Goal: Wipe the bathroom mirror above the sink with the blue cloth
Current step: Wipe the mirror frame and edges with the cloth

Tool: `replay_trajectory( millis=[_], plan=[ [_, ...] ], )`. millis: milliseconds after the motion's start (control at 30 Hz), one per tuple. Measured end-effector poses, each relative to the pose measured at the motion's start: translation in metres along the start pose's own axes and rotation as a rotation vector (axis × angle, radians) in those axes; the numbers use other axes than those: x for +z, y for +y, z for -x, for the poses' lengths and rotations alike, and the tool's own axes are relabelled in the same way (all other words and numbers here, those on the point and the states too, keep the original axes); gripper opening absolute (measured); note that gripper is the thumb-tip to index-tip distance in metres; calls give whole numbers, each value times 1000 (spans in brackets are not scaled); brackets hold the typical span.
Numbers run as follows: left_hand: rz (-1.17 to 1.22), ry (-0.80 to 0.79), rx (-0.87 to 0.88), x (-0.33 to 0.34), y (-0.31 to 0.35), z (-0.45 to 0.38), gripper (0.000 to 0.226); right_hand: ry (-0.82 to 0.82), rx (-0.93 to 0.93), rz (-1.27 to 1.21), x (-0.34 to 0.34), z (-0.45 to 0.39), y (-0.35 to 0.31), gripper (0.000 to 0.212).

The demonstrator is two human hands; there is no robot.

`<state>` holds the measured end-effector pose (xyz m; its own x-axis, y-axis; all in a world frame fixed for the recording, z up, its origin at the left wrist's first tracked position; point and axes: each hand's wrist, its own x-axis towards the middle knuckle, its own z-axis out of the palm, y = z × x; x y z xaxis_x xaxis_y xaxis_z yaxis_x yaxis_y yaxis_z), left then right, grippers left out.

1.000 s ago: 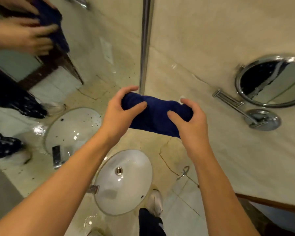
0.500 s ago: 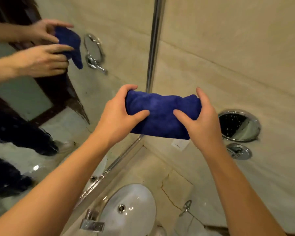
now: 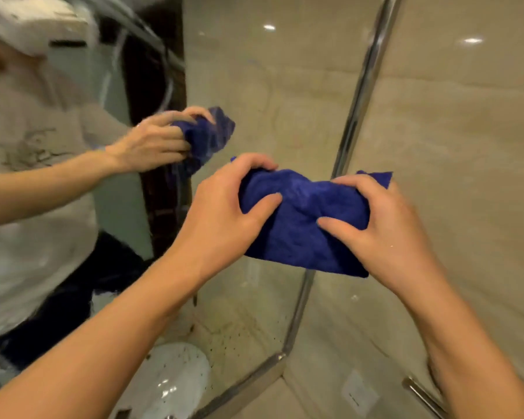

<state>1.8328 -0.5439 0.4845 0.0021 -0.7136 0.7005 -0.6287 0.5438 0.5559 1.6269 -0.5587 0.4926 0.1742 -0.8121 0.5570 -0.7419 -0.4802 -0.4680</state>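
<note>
The blue cloth [image 3: 303, 225] is bunched between both hands in the middle of the view, in front of the mirror. My left hand [image 3: 224, 213] grips its left end with curled fingers and the thumb pressed on top. My right hand [image 3: 381, 234] grips the right end, one corner of cloth sticking up behind the fingers. The mirror [image 3: 254, 86] fills the left and centre, bounded by a chrome frame [image 3: 360, 95]. It reflects my hands, the cloth and a person in a white shirt.
A beige marble wall [image 3: 466, 131] meets the mirror at the chrome frame on the right. A white outlet plate [image 3: 359, 388] and a chrome bar [image 3: 424, 394] sit low on that wall. The mirror's lower part reflects the white sink basin [image 3: 176, 379] and speckled counter.
The view has tilted upward, so the sink and round wall mirror dropped out of sight. Both hands raised the cloth toward the mirror and squeezed it tighter, twisting it.
</note>
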Motion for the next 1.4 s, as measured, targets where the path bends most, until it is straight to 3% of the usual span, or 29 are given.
replay_trajectory(
  millis=[133, 333, 567, 967, 1400],
  plan=[
    [-182, 84, 42, -43, 27, -30, 49, 84, -152, -145, -14, -43, -30, 37],
    [-351, 266, 51, -114, 63, -47, 28, 154, -315, -500, -25, -78, -92, 32],
    [-513, 522, 107, -201, 99, -33, 21, 251, -492, -824, -23, -89, -195, 29],
    [-464, 798, 48, -365, 112, 21, 26, 252, -666, -916, -8, -64, -382, 37],
    [-516, 980, 110, -482, 119, 17, 29, 307, -735, -929, 10, -68, -518, 28]
  ],
)
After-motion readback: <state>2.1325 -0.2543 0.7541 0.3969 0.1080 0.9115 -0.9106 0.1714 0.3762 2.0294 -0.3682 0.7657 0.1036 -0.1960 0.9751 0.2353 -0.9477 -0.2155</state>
